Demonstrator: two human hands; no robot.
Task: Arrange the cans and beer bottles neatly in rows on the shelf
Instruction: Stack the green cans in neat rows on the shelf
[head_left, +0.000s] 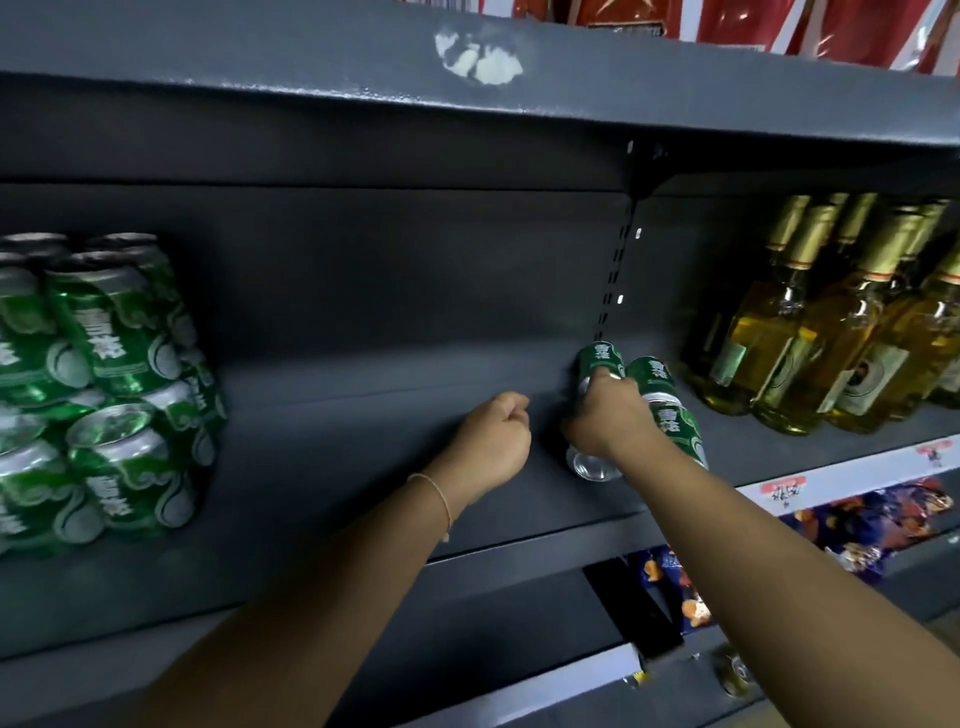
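Green cans being set at the right end of the shelf, beside the bottles.

The shelf (363, 431) carries a double-stacked block of cans (104, 395) at far left and beer bottles (810, 332) at right; a knock could topple either. The small can cluster (649, 384) just beside the bottles is gripped by the right hand (605, 415); the left hand (493, 441) is clenched, holding nothing.
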